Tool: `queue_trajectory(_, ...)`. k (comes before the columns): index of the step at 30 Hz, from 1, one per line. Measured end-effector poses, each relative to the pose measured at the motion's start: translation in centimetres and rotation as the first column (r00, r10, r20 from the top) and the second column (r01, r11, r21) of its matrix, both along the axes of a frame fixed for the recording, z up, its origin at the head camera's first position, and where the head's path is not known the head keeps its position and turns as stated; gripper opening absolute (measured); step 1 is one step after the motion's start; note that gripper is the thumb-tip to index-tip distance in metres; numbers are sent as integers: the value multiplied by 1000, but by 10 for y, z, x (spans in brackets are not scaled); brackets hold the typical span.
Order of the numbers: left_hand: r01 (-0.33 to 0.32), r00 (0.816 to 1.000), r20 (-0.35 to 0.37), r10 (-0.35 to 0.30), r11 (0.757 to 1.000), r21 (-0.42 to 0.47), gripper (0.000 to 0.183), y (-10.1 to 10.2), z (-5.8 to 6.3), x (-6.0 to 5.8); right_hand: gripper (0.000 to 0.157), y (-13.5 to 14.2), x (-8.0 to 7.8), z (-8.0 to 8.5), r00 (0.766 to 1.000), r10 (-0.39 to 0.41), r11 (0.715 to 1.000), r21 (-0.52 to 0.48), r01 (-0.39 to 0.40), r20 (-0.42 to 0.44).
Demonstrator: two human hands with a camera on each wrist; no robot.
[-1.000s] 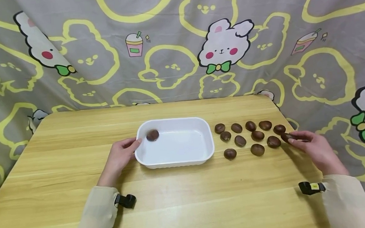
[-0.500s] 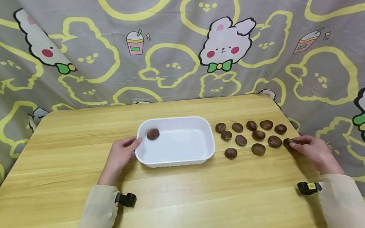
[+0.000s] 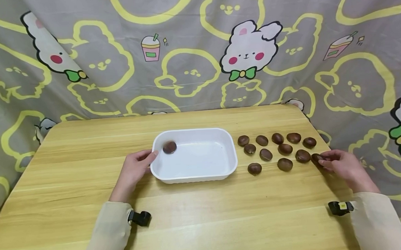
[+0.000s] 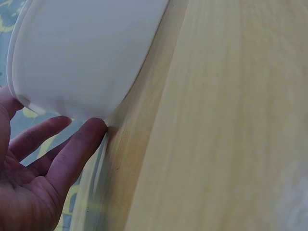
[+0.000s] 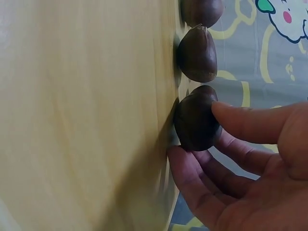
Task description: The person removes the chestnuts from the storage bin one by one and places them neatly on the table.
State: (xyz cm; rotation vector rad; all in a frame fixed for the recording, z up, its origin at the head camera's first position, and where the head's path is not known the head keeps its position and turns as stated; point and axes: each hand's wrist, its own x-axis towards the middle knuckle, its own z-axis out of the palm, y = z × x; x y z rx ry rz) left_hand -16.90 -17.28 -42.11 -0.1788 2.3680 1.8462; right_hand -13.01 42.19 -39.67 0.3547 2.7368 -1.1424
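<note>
My left hand (image 3: 135, 170) holds the left end of a white plastic tray (image 3: 196, 179), thumb on the rim and fingertips against the outer wall (image 4: 86, 72). One brown chestnut (image 3: 169, 147) lies inside, at the tray's left end. On the right of the table, my right hand (image 3: 348, 168) pinches another chestnut (image 3: 315, 158) between thumb and fingers. In the right wrist view this chestnut (image 5: 196, 120) is close to the tabletop, with the thumb on its upper side and a fingertip beneath its near end. A neighbouring chestnut (image 3: 303, 156) sits just left of it.
Several more chestnuts (image 3: 285, 149) are spread in loose rows between the tray and my right hand. The wooden table (image 3: 204, 221) ends at a patterned grey curtain (image 3: 183, 28) behind and on the right. Black wrist cameras (image 3: 139, 218) are strapped to both sleeves.
My right hand has brought its chestnut slightly down and nearer me, away from the chestnut at the far right. My left hand stays on the tray, which has not moved on the table.
</note>
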Motion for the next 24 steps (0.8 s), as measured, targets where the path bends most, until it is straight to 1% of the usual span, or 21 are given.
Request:
queue_trajectory(3, -4, 1000, 3, 4, 1000, -7, 57, -1, -1, 1, 49, -1, -2, -1, 1000, 13, 999, -48, -12, 12)
queue_trajectory(5, -10, 1000, 6, 10, 1000, -7, 56, -2, -1, 1, 52, -2, -3, -1, 1000, 20, 999, -38, -19, 10)
queue_trajectory(11, -9, 1000, 11, 8, 1000, 10, 57, -2, -2, 0, 56, -2, -3, 2, 1000, 24, 998, 63, -24, -1)
queue_trajectory(16, -6, 1000, 8, 6, 1000, 10, 57, -2, -2, 0, 62, -1, -2, 6, 1000, 2, 991, 137, 0, -12)
queue_trajectory(20, 9, 1000, 2, -9, 1000, 6, 55, -2, -1, -1, 66, -3, 0, 12, 1000, -5, 989, 150, 7, -18)
queue_trajectory(24, 15, 1000, 1, -15, 1000, 8, 53, -2, -1, -1, 69, -15, -2, 22, 998, -9, 990, 141, 17, -56)
